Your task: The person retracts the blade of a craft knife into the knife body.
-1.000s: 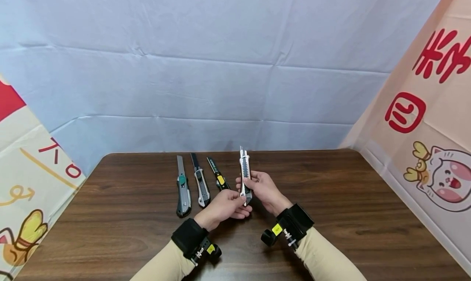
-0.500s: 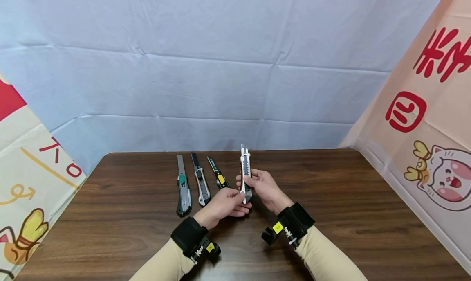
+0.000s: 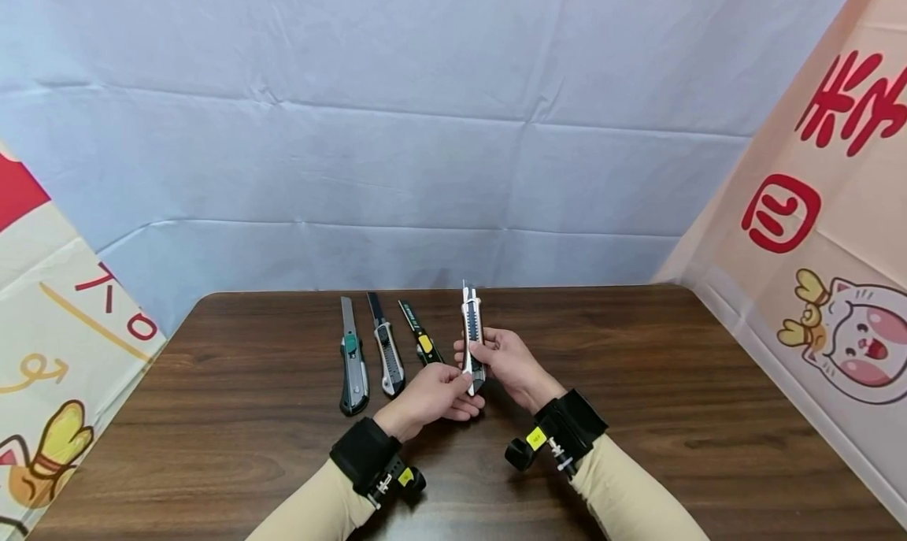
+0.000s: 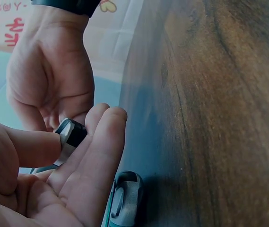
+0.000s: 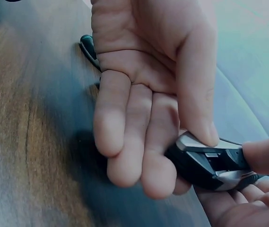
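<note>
Item one: white knife [image 3: 472, 336], a snap-blade cutter, held above the table [image 3: 638, 415] at centre, tip pointing away from me, short blade showing at the far end. My right hand [image 3: 509, 365] grips its middle, fingers curled behind the body and thumb on the front face. My left hand [image 3: 432, 395] pinches its dark butt end between thumb and fingers; in the left wrist view the thumb presses that end against the fingers. Items two to four lie flat on the table just left of my hands, side by side, tips away from me: green knife [image 3: 352, 360] outermost, grey knife [image 3: 386, 352] next, yellow knife [image 3: 420, 341] nearest, its butt hidden behind my left hand. No containers in view.
</note>
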{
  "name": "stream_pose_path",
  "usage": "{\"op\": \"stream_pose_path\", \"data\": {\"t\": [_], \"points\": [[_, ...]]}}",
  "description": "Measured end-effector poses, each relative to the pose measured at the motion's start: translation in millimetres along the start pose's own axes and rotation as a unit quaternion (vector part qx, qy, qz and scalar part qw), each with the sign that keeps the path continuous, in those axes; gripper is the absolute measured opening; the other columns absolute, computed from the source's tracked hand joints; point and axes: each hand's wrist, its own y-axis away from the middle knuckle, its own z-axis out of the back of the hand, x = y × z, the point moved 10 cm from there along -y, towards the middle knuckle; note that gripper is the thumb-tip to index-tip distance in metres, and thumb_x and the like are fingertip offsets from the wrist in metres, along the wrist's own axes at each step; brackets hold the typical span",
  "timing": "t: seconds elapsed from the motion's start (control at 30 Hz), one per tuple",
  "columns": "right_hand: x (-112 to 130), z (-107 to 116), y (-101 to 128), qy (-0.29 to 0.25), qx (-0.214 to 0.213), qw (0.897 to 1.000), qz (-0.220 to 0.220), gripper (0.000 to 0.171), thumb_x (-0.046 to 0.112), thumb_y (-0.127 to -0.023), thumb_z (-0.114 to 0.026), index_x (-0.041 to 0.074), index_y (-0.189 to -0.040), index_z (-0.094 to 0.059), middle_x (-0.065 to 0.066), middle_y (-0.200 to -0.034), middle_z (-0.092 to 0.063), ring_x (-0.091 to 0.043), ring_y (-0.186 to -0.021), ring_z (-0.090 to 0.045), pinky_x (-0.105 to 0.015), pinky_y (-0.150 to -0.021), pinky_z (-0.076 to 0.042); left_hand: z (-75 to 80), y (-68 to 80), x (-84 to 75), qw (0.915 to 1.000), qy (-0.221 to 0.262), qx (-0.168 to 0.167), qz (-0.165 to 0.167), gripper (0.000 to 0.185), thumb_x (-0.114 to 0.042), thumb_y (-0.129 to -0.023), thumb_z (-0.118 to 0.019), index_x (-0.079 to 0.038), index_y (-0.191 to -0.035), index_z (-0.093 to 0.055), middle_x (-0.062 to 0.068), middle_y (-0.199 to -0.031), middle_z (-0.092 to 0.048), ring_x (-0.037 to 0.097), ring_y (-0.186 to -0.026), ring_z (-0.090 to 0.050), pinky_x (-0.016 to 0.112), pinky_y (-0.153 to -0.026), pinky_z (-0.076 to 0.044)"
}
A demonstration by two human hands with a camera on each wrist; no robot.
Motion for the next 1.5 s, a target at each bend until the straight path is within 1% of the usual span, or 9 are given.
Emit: {"op": "stream_pose_path", "data": {"t": [0.5,0.7,0.87,0.97,1.1,1.27,1.37,1.43,1.5], "points": [[0.7,-1.0,0.4,0.006,0.01,1.0,0.004,0.038,0.005,-0.102,-0.045,-0.013,-0.135,-0.043,-0.029,-0.131,-0.057,-0.012,-0.099,-0.066,-0.023,-0.083,-0.055,-0.2,1.9,-1.8,1.0,-0.008,-0.005,-0.001,0.036,-0.018,-0.105,-0.043,0.012,-0.115,-0.061,0.022,-0.099,-0.072,0.02,-0.085,-0.073,0.031,-0.076,-0.062],[2.1,-1.6,1.1,0.009,0.015,1.0,0.007,0.038,0.003,-0.102,-0.045,-0.012,-0.136,-0.042,-0.03,-0.133,-0.055,-0.012,-0.1,-0.065,-0.024,-0.085,-0.054,1.6,1.3,-1.6,0.9999,-0.003,-0.009,-0.002,0.036,-0.018,-0.105,-0.043,0.012,-0.118,-0.06,0.022,-0.099,-0.072,0.019,-0.084,-0.073,0.03,-0.076,-0.062],[3.9,0.3,0.8,0.004,0.008,1.0,0.004,0.04,0.004,-0.102,-0.045,-0.012,-0.138,-0.041,-0.03,-0.134,-0.055,-0.012,-0.1,-0.066,-0.025,-0.085,-0.055,0.7,2.1,-1.2,1.0,-0.005,-0.002,-0.004,0.038,-0.019,-0.106,-0.042,0.01,-0.125,-0.057,0.023,-0.105,-0.071,0.022,-0.089,-0.072,0.031,-0.079,-0.061],[4.3,1.6,0.8,-0.001,0.004,1.0,0.0,0.041,0.005,-0.102,-0.046,-0.01,-0.139,-0.042,-0.028,-0.134,-0.055,-0.012,-0.101,-0.066,-0.025,-0.085,-0.055,0.3,2.9,-1.9,1.0,-0.004,0.002,-0.006,0.037,-0.018,-0.105,-0.043,0.009,-0.127,-0.056,0.023,-0.109,-0.07,0.024,-0.093,-0.072,0.032,-0.082,-0.061],[3.6,2.3,1.5,-0.007,0.001,1.0,-0.004,0.043,0.008,-0.102,-0.046,-0.006,-0.143,-0.039,-0.025,-0.134,-0.057,-0.013,-0.104,-0.065,-0.025,-0.086,-0.055,1.0,2.9,-1.6,1.0,0.001,0.003,-0.004,0.036,-0.017,-0.105,-0.044,0.01,-0.126,-0.056,0.024,-0.108,-0.07,0.025,-0.093,-0.072,0.032,-0.081,-0.061],[3.9,3.5,1.1,-0.013,-0.007,1.0,-0.002,0.047,0.011,-0.102,-0.048,0.0,-0.147,-0.036,-0.02,-0.131,-0.061,-0.015,-0.107,-0.065,-0.027,-0.089,-0.055,1.7,2.1,-1.7,1.0,0.007,0.005,-0.005,0.035,-0.015,-0.104,-0.045,0.012,-0.123,-0.056,0.025,-0.108,-0.071,0.023,-0.092,-0.073,0.031,-0.081,-0.061],[3.9,3.3,1.0,-0.015,-0.009,1.0,-0.005,0.047,0.013,-0.103,-0.047,0.006,-0.148,-0.035,-0.018,-0.13,-0.062,-0.015,-0.107,-0.065,-0.028,-0.09,-0.054,3.2,1.8,-3.6,0.9998,0.014,-0.003,-0.012,0.034,-0.013,-0.104,-0.045,0.013,-0.124,-0.055,0.025,-0.11,-0.07,0.021,-0.093,-0.072,0.031,-0.082,-0.061],[4.5,2.7,1.4,-0.011,-0.009,1.0,-0.006,0.046,0.015,-0.104,-0.046,0.006,-0.148,-0.036,-0.018,-0.128,-0.062,-0.016,-0.106,-0.065,-0.028,-0.09,-0.054,4.1,1.8,-4.5,0.9997,0.016,-0.01,-0.015,0.034,-0.012,-0.104,-0.045,0.012,-0.124,-0.055,0.025,-0.11,-0.07,0.019,-0.092,-0.072,0.031,-0.082,-0.061],[4.8,2.5,1.9,-0.006,-0.011,1.0,-0.008,0.044,0.016,-0.104,-0.045,0.002,-0.146,-0.038,-0.018,-0.126,-0.064,-0.015,-0.105,-0.065,-0.027,-0.088,-0.055,4.1,2.0,-5.0,0.9996,0.017,-0.015,-0.017,0.034,-0.012,-0.104,-0.045,0.013,-0.124,-0.056,0.026,-0.11,-0.07,0.018,-0.091,-0.072,0.031,-0.081,-0.061]]}}
